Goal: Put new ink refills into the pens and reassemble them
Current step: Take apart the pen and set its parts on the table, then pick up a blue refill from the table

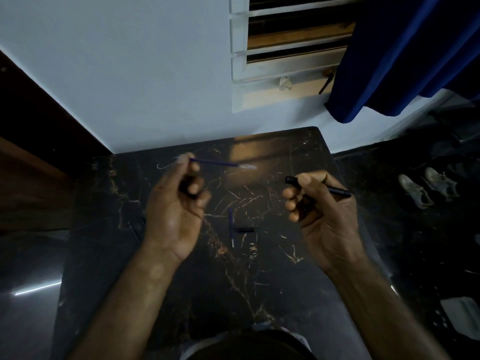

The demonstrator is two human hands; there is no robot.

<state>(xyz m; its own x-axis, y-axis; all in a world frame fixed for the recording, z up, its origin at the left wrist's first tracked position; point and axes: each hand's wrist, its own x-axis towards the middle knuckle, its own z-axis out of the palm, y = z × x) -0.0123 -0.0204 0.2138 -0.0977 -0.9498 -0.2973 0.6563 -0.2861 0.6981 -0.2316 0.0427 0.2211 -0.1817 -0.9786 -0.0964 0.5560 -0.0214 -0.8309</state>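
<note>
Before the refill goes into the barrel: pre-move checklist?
1. Grip on refill: ok, left hand pinches one end.
2. Grip on barrel: ok, right hand holds it, one end pointing toward the refill.
3. Alignment of refill tip and barrel end: not ok, they are apart and the tip sits higher in view.
4. State of refill tip: cannot tell, blurred.
5. Other parts: ok, second refill and small black part lie on the table between the hands.

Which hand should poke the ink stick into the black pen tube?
Probably the left hand: it pinches the blue refill, pointing toward the right hand, which grips the black pen barrel.
</note>
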